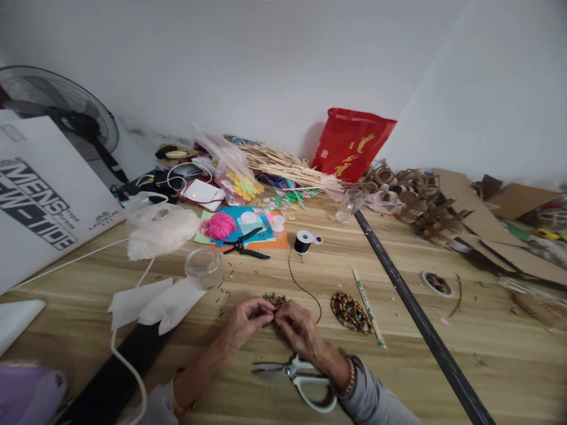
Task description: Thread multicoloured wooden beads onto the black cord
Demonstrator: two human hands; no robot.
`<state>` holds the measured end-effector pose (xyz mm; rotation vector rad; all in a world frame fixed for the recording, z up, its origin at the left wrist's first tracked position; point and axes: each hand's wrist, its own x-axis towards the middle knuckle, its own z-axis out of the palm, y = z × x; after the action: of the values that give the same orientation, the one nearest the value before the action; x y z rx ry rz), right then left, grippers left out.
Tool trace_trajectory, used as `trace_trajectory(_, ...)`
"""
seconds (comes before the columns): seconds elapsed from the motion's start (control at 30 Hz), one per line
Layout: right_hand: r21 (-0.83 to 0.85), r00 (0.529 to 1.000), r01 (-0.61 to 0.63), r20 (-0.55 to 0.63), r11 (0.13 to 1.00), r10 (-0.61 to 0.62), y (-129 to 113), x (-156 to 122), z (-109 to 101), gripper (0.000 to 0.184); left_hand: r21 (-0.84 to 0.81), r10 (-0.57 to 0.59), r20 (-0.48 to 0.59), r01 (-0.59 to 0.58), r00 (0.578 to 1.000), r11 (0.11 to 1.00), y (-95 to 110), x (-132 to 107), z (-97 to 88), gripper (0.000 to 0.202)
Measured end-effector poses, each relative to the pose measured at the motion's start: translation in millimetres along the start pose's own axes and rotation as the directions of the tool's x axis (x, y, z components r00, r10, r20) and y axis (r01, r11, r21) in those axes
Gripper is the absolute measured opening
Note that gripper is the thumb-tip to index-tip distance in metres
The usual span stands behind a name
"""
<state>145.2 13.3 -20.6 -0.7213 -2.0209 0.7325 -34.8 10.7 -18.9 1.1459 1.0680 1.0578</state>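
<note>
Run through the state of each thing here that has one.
Left hand, at bead pile
Right hand, at bead pile
Bead pile, partly hidden
Bead strand, coiled
Scissors, lying flat
Pliers, handles spread
Cord spool, partly unwound
Pink yarn, bundled
Red bag, standing
Clear jar, upright

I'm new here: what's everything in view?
Small beads: many, multicoloured, front centre
Coiled bead string: one heap, multicoloured, right of beads
Round spool: one, black and white, centre
Metal scissors: one, pale green handles, front
Hinged tool: one, black, on coloured sheets
Yarn ball: one, pink, on sheets
Round jar: one, clear, left
Tall bag: one, red, against wall
Cardboard box: one, white, far left
Round fan: one, black, behind box
Wooden tabletop: one, light brown, foreground
Remaining clutter: uncounted, mixed colours, throughout
Left hand: one, at beads
Right hand: one, at beads
</note>
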Motion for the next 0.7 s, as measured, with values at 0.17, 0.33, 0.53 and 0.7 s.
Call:
trace_trajectory(0.17, 0.0, 1.0, -0.015, 0.002, 1.0, 0.015, 1.3, -0.7, 0.7, 0.014, 0.019, -0.001, -0.002, 0.001, 1.0, 1.0, 2.7, 0.0, 0.3, 0.018)
trace_trajectory(0.33, -0.006, 0.999, -0.045, 0.008, 0.999, 0.045, -0.8, 0.2, 0.4, 0.014, 0.048, 0.028, -0.01, -0.027, 1.0, 0.998, 3.6, -1.1, 0.2, 0.016)
trace_trajectory(0.53, -0.01, 0.995, -0.064, -0.071, 0.998, 0.063, -4.3, 3.3, -2.3, 0.014, 0.173, 0.105, -0.009, -0.102, 0.994, 0.98, 1.5, -1.8, 1.2, 0.014)
trace_trajectory(0.7, 0.006, 0.978, -0.128, -0.165, 0.992, 0.127, -2.9, 4.5, -2.8, 0.016, 0.482, 0.351, 0.072, -0.341, 0.934, 0.807, 2.5, -3.2, 3.7, 0.01)
